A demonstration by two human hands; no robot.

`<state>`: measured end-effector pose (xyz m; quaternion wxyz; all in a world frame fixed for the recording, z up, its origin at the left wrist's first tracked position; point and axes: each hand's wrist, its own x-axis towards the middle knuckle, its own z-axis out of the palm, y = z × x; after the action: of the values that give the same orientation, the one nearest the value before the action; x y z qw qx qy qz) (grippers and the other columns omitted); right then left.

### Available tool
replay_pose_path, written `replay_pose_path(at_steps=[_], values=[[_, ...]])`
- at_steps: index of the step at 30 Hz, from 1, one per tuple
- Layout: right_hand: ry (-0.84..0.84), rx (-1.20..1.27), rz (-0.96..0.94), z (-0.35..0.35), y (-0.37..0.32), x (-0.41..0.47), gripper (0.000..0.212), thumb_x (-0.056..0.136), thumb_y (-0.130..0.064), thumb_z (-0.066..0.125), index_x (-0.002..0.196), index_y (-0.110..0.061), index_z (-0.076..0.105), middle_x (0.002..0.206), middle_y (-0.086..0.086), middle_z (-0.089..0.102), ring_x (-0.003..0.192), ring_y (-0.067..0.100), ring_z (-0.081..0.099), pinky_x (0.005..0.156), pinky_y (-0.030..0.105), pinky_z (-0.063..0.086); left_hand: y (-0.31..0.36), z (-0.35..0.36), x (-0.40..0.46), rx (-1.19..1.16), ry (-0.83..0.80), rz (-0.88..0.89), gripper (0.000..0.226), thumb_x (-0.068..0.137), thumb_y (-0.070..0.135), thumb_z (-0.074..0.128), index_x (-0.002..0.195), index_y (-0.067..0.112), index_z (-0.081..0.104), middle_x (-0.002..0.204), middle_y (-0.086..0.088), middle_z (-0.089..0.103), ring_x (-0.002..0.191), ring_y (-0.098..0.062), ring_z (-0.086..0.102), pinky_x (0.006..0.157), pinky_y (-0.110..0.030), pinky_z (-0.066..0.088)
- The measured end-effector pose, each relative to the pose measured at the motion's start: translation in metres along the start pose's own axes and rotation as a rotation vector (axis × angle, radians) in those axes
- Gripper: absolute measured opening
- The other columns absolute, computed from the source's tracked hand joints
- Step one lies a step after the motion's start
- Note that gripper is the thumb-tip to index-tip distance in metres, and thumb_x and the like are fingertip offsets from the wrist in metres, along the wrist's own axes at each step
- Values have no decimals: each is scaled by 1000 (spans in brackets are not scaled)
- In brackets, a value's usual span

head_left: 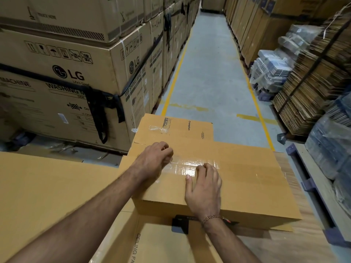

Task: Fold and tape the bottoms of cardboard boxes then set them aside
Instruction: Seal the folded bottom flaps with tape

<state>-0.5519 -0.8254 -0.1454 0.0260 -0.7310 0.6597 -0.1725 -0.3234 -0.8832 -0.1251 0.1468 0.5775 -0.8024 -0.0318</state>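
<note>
Head view shows a cardboard box [237,179] lying flat-side up on other flat cartons [47,186] in a warehouse aisle. A strip of clear tape [191,168] runs across its folded flaps. The left hand [154,158] sits at the tape's left end, fingers [167,147] curled in and seemingly pinching it. The right hand [206,188] presses down on the tape, its fingers bent at the knuckles with tips on the strip. Stacked washing machine cartons [76,73] stand to the left.

Two bare hands, the left hand [154,158] and the right hand [204,188]; one brown cardboard box [237,179] bearing one clear tape strip [191,167]; two yellow floor lines [175,76].
</note>
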Motion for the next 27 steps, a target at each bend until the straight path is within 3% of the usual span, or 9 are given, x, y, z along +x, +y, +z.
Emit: replay_pose_path(at_steps=[9,14,18,20,23,27], values=[[-15,0,6,2,0,3,46,100,-53,40,130,-20,50,143,4,44,142,24,33,121,44,28,-15,-11,-11,-204,-28,-130,19,102,23,61,106,38,50,122,15,46,100,-12,52,83,-37,56],[-13,2,10,3,-1,3,47,100,-53,42,132,-19,49,143,4,44,141,24,35,121,45,28,-20,-23,-18,-420,40,-281,26,103,4,45,96,28,53,111,9,51,93,-7,55,74,-26,51],[-17,0,7,4,0,3,47,100,-53,41,132,-20,49,143,3,45,140,24,36,121,46,29,-27,-27,-26,-597,124,-386,24,109,15,42,94,29,54,104,-1,57,88,-20,59,71,-36,50],[-21,1,10,4,1,3,47,100,-53,41,132,-19,49,143,4,46,140,25,36,120,46,29,-31,-29,-29,-721,150,-464,19,112,23,41,99,28,55,105,-2,64,92,-23,64,77,-38,53],[-16,1,7,4,1,2,47,101,-52,42,132,-19,50,144,5,46,142,26,35,121,47,29,-35,-34,-30,-953,179,-553,19,114,24,40,104,23,56,115,-4,68,104,-21,70,93,-45,56],[-17,-5,9,4,1,2,47,101,-53,41,132,-19,50,145,5,46,143,26,35,121,47,29,-46,-39,-32,-1149,264,-675,19,114,24,38,110,13,53,125,-9,65,106,-25,73,91,-47,59]])
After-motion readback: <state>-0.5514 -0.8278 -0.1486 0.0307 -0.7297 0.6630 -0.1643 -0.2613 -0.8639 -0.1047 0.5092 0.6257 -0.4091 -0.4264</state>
